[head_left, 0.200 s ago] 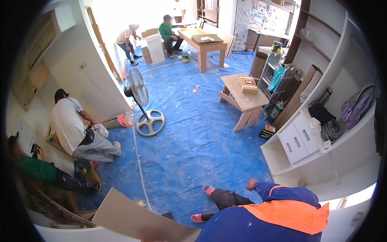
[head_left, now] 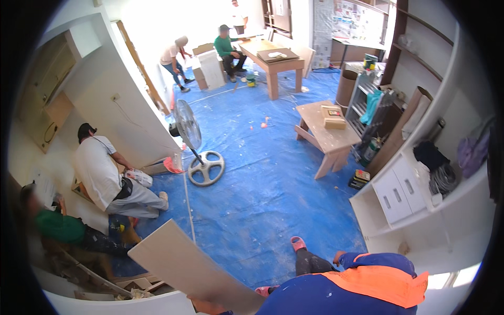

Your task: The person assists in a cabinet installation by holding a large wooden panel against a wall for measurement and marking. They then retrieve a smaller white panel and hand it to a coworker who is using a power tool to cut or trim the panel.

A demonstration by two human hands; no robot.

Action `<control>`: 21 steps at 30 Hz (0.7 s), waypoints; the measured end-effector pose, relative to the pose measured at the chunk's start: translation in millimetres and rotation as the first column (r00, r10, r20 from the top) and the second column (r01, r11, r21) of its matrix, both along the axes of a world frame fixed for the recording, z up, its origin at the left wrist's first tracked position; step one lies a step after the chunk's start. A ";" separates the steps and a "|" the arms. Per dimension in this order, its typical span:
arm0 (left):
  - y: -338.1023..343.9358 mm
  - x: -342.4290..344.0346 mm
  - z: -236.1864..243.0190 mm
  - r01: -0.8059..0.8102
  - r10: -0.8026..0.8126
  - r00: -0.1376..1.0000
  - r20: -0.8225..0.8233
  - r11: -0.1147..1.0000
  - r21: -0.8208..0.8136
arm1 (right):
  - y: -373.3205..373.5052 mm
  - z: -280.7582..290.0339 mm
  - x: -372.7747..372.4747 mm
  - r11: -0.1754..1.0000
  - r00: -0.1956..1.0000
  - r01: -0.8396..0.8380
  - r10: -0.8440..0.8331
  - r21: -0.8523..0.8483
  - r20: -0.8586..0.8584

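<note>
A long pale board [head_left: 194, 268] slants across the bottom of the view, raised above the blue floor sheet [head_left: 262, 184]. My left hand [head_left: 206, 306] shows only as a sliver at the lower edge, under the board's near end and gripping it. My right hand is out of view. Just right of the board a person in a blue top and orange vest [head_left: 362, 286] crouches on the sheet in pink sandals, one hand [head_left: 338, 257] raised.
A standing fan [head_left: 191, 142] and a low wooden bench [head_left: 328, 134] stand mid-floor. White shelving [head_left: 415, 210] lines the right wall. Two people [head_left: 102, 176] kneel at the left wall among wood offcuts. Three more people are at a wooden table [head_left: 275, 58] at the back.
The board's far end has swung up and to the right, so it covers more of the lower view. The crouching person has barely moved.
</note>
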State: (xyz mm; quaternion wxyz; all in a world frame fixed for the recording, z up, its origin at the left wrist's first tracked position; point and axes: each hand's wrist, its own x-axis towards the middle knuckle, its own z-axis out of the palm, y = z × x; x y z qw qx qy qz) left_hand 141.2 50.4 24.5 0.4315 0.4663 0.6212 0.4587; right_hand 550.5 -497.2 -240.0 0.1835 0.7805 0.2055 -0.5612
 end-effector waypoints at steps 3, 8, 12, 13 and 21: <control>-39.1 155.2 138.9 0.074 -0.047 0.909 0.414 0.996 -0.049 | -26.4 -20.4 30.8 0.999 0.999 0.016 -0.017 0.043 0.034; -2.2 234.7 140.6 0.189 -0.181 0.877 0.445 0.982 0.026 | 27.0 34.9 141.0 0.938 0.981 -0.174 0.190 0.300 -0.025; 7.4 362.9 185.7 0.289 -0.280 0.703 0.654 0.952 0.097 | 55.3 94.2 225.2 0.703 0.852 0.411 -0.523 0.580 0.030; 11.4 387.0 194.4 0.323 -0.302 0.673 0.675 0.941 0.099 | 63.2 110.5 242.9 0.636 0.804 0.475 -0.595 0.608 -0.006; 101.0 572.8 169.4 0.548 -0.522 0.532 0.667 0.813 0.199 | 234.6 268.5 348.7 0.236 0.770 0.438 -0.597 0.867 -0.226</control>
